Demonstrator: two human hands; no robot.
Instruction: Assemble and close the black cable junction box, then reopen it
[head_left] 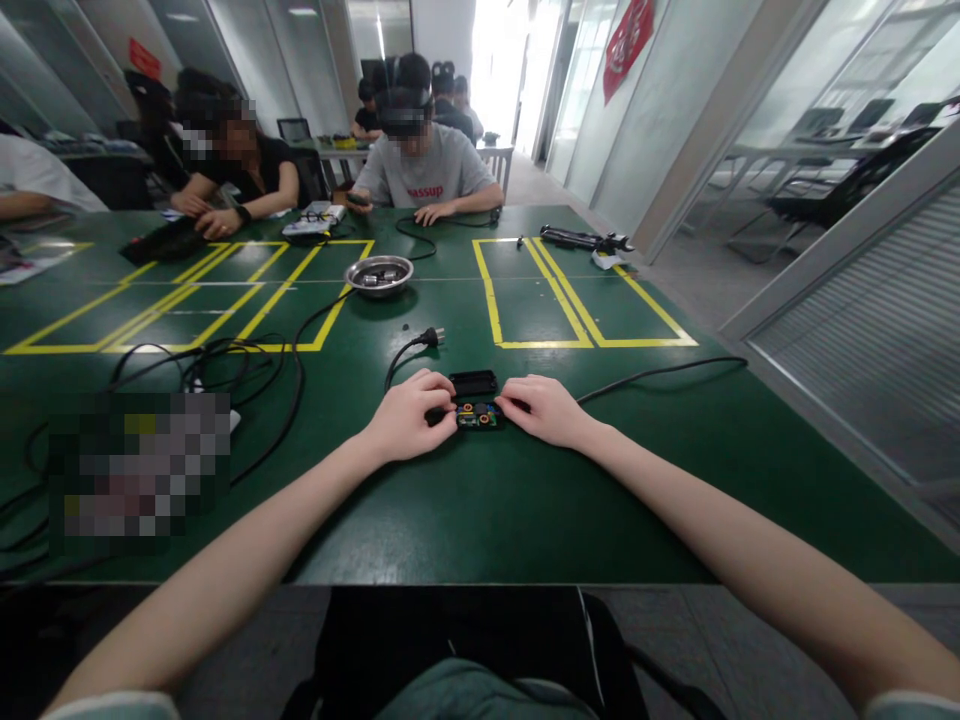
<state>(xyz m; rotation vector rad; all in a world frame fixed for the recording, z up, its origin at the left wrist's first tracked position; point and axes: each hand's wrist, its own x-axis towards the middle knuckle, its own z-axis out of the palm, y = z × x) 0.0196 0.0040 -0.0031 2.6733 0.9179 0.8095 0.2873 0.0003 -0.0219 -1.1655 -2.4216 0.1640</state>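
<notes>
In front of me on the green table lies an opened black power adapter [480,417], its circuit board showing in the lower case half. Two round, orange-ringed parts stand out on the board. Just behind it rests the loose black case cover [474,383]. My left hand [414,418] is closed at the adapter's left end, thumb and fingers pinching its edge. At the opposite end my right hand [544,408] pinches the right edge. The fingertips partly hide both ends. A black cord with a plug [433,338] lies behind my left hand, and another cable [660,370] runs off to the right.
A metal bowl [379,276] with small metal parts stands farther back. Tangled black cables [225,360] and a blurred object [142,465] lie at left. Yellow tape marks the table [750,480]. A folded black tripod-like item [585,239] lies far right. Co-workers sit opposite.
</notes>
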